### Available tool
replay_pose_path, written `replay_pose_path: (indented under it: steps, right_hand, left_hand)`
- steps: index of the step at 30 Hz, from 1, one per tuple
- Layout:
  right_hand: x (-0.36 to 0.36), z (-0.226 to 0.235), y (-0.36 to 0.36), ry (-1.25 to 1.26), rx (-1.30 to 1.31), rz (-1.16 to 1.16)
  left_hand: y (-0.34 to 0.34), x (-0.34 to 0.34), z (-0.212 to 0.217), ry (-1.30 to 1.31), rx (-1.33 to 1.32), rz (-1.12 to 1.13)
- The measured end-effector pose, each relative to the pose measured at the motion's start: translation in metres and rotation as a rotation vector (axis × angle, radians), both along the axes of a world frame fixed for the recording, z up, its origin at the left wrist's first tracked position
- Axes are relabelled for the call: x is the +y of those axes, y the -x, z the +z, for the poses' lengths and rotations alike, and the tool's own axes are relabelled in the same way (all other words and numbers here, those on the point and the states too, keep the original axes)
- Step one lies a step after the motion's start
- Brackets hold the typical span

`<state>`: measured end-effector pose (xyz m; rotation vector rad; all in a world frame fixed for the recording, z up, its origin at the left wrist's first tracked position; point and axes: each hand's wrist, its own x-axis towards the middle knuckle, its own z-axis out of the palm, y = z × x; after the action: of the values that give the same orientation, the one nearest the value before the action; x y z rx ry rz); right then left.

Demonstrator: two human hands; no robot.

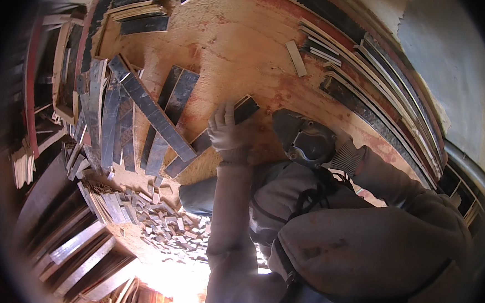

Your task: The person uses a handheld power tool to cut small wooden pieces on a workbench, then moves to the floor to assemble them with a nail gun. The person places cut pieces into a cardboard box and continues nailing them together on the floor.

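Observation:
My left hand (229,129), in a pale glove, lies across a black-faced plywood strip (183,162) with its fingers over the wood. The strip slants over the sawdust-covered board, its far end (246,108) showing past my hand. Just to the right, a dark power tool (311,140) with a rounded housing stands close to that end. My right hand (343,145) is closed on the tool's rear, its fingers mostly hidden behind the housing. I cannot make out a blade or cutting edge.
Black-faced strips (154,112) lie crossed at left, with stacked strips (142,16) farther off. Long boards (394,98) line the wall at right, near a pipe (471,168). Small wood offcuts (175,225) are heaped below left, beside piled planks (85,261).

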<state>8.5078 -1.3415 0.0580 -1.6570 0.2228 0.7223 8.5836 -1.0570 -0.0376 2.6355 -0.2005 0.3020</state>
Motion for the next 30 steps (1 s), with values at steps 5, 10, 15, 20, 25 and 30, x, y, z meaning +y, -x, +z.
replay_pose_path:
  steps: [5, 10, 15, 20, 25, 30]
  right_hand:
    - [-0.001, -0.004, -0.017, 0.153, -0.08, 0.08]
    - [-0.011, 0.004, -0.029, 0.292, -0.065, 0.225]
    - [-0.008, 0.011, -0.036, 0.388, -0.22, 0.314]
    - [-0.007, 0.001, -0.031, 0.352, -0.247, 0.288]
    - [-0.003, 0.005, -0.03, 0.041, -0.042, 0.105]
    - [0.011, 0.029, -0.042, 0.168, -0.172, 0.191]
  left_hand:
    - [-0.005, 0.001, -0.012, 0.036, 0.035, 0.009]
    - [-0.012, -0.003, -0.022, 0.101, 0.009, 0.013]
    - [-0.015, -0.007, -0.017, 0.096, 0.091, -0.005]
    - [-0.015, -0.008, -0.014, 0.053, 0.198, 0.052]
    - [-0.012, -0.008, -0.015, 0.125, 0.188, 0.071]
    - [-0.011, -0.01, -0.013, 0.129, 0.093, 0.075]
